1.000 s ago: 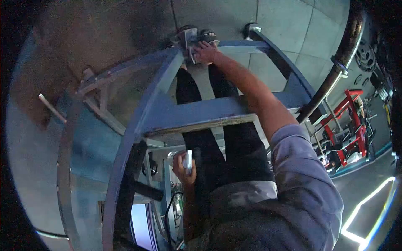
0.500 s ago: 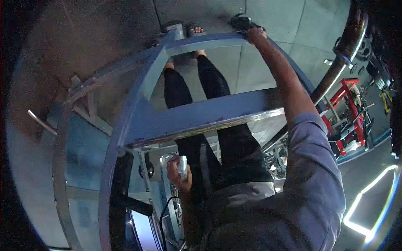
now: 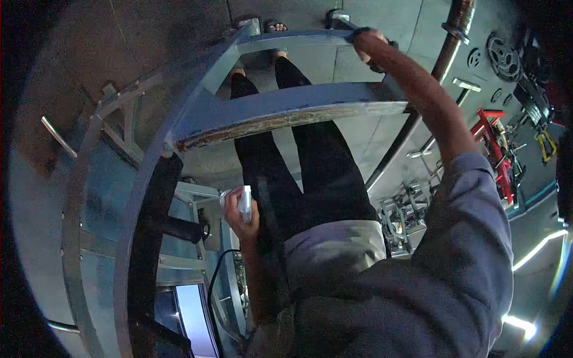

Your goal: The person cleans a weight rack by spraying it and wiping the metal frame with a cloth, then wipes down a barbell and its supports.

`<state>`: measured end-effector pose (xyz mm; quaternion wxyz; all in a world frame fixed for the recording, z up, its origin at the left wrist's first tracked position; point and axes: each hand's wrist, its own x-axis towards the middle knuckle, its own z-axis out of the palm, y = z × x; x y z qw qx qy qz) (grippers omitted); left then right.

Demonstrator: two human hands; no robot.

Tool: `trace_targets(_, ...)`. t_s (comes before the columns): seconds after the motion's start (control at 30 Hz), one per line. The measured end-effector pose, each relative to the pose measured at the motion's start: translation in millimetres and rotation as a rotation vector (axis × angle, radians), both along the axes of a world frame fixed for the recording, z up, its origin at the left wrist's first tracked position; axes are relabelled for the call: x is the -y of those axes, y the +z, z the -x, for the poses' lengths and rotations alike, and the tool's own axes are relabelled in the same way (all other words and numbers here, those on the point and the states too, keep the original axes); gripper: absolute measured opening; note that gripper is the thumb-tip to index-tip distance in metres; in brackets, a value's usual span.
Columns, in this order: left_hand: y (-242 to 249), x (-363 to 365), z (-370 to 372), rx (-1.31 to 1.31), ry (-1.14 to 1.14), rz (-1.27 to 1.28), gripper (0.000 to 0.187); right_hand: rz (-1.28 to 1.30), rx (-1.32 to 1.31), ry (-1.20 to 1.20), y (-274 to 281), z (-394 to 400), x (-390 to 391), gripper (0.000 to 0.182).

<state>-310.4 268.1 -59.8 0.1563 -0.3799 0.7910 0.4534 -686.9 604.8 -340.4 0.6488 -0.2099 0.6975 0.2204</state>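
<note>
Near the top of the frame, right of center, a person's right hand (image 3: 370,48) reaches the far corner of a blue-grey metal frame (image 3: 280,100), the arm stretched up from a grey sleeve (image 3: 471,197). Dark material shows around the fingers, too blurred to identify, and whether the hand is closed on it cannot be told. Left of center, the left hand (image 3: 236,219) is clasped around a pale, slim object (image 3: 246,203), held upright in the view beside the person's black trousers (image 3: 328,158), well apart from the right hand. The near crossbar of the metal frame, its lower edge scuffed and brownish, passes across the legs. Bare toes (image 3: 277,27) show beyond the far bar, above a floor of large grey tiles (image 3: 352,143). At lower left, a black cylindrical pad (image 3: 182,229) juts from the frame, above a bright screen (image 3: 196,313) and a curving black cable (image 3: 212,274). A dark, shiny pipe (image 3: 446,53) slants down from the upper right, with round plates (image 3: 503,56) farther right. Red metal equipment (image 3: 494,143) stands at the right, above a glowing light strip (image 3: 540,247) near the frame's edge.
</note>
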Motion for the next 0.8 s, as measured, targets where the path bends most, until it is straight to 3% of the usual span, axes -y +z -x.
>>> trace_targets(0.03,-0.6,0.6,-1.9,-0.012,0.011,-0.019,0.026,-0.008,0.02,-0.015,10.3,4.4,2.0,0.039)
trace_targets(0.07,0.0,1.7,-3.4,0.122,-0.102,0.074,0.027,-0.019,0.042,-0.034,22.3,9.0,3.1,0.04)
trace_targets(0.1,1.5,4.7,-9.7,0.262,-0.1,0.007,0.029,-0.031,0.067,-0.065,34.4,11.3,5.7,0.041)
trace_targets(0.2,3.5,5.0,-10.1,0.111,-0.091,0.023,0.033,-0.063,0.129,-0.216,74.9,28.1,17.9,0.045)
trace_targets(0.3,9.3,1.8,-14.5,0.126,-0.026,0.024,0.035,-0.025,0.159,-0.485,105.6,46.5,43.3,0.049)
trace_targets(0.37,18.0,0.6,-5.2,0.127,0.005,0.036,0.034,0.284,0.197,-0.665,84.0,46.1,60.6,0.053)
trace_targets(0.47,25.5,-1.3,1.0,0.093,0.087,0.048,0.035,0.734,0.272,-0.782,155.4,35.7,179.4,0.049)
trace_targets(0.57,16.4,-7.7,-16.6,0.16,0.08,0.027,0.04,0.718,0.446,-1.587,256.7,-24.8,326.5,0.044)
trace_targets(0.63,20.3,-6.6,-10.4,0.32,0.042,-0.017,0.041,1.143,0.449,-1.142,269.8,-62.4,392.3,0.04)
trace_targets(0.67,25.6,-6.8,-11.0,0.19,0.053,0.025,0.04,1.299,0.452,-0.954,289.5,-80.0,425.5,0.039)
trace_targets(0.7,30.8,-5.1,-9.8,0.058,0.057,0.064,0.039,1.313,0.558,-0.83,318.1,-95.7,452.6,0.04)
trace_targets(0.77,38.3,-15.1,-7.5,0.08,0.049,0.109,0.039,1.301,0.829,-0.59,359.9,-123.3,491.6,0.049)
trace_targets(0.8,13.9,-22.1,-25.1,0.204,0.065,0.029,0.031,1.243,0.953,-0.546,359.6,-130.1,505.4,0.049)
